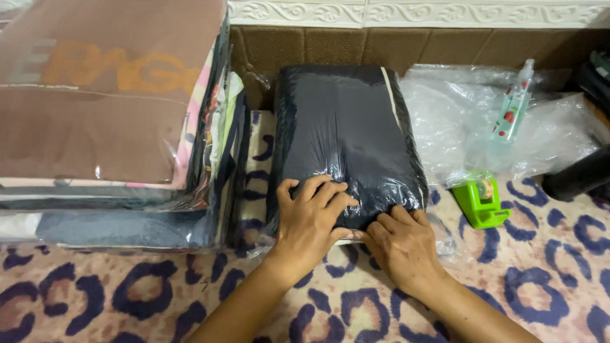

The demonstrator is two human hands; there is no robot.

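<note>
Two hands, left (pixel 309 219) and right (pixel 400 244), flat open on one dark wrapped bundle (pixel 346 136); one green tape dispenser (pixel 481 202) beside.

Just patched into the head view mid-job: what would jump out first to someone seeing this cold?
Dead centre, a dark garment bundle wrapped in clear plastic lies on the leopard-print mat, with the left hand and right hand both pressing flat on its near edge. To the left rises a stack of bagged clothes; to the right sit a bright green tape dispenser and a small spray bottle.
</note>
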